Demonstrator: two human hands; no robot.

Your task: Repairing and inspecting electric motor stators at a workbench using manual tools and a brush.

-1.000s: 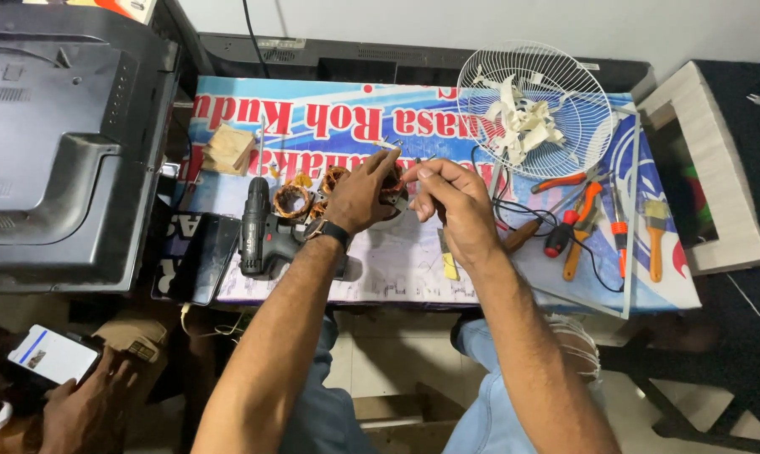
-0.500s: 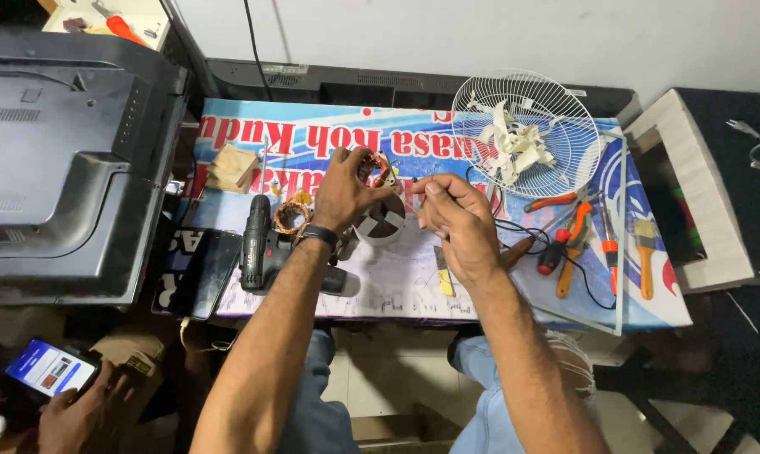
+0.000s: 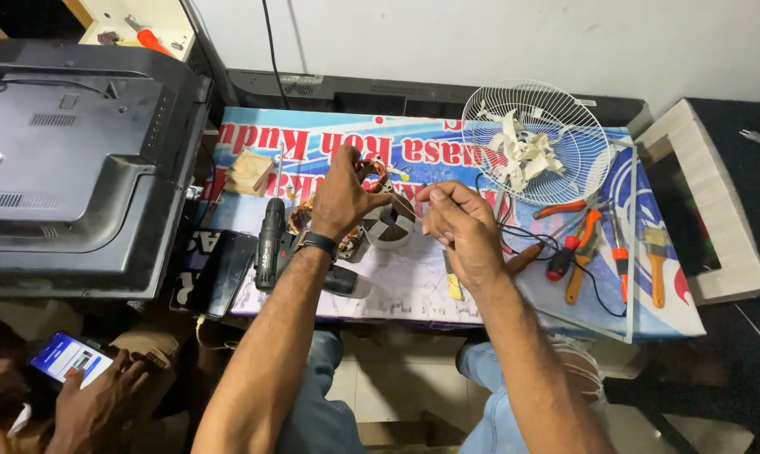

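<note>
Fingers of the left hand (image 3: 344, 196) close around a copper-wound motor coil (image 3: 371, 172), and fingers of the right hand (image 3: 457, 220) pinch a thin wire (image 3: 405, 207) running from it.

The coil is held up above the middle of the worktop (image 3: 413, 282), which is covered by a printed blue banner. Going left to right: a wooden block (image 3: 249, 173) lies near the far left corner, a black cordless drill (image 3: 270, 244) lies by the left edge, and a grey round motor housing (image 3: 390, 227) sits just under the hands. A white wire fan guard (image 3: 565, 126) rests at the far right, with orange-handled pliers (image 3: 583, 252) and a paintbrush (image 3: 656, 265) toward the right edge. At lower left, another person's hand (image 3: 94, 403) holds a phone (image 3: 67, 357).
</note>
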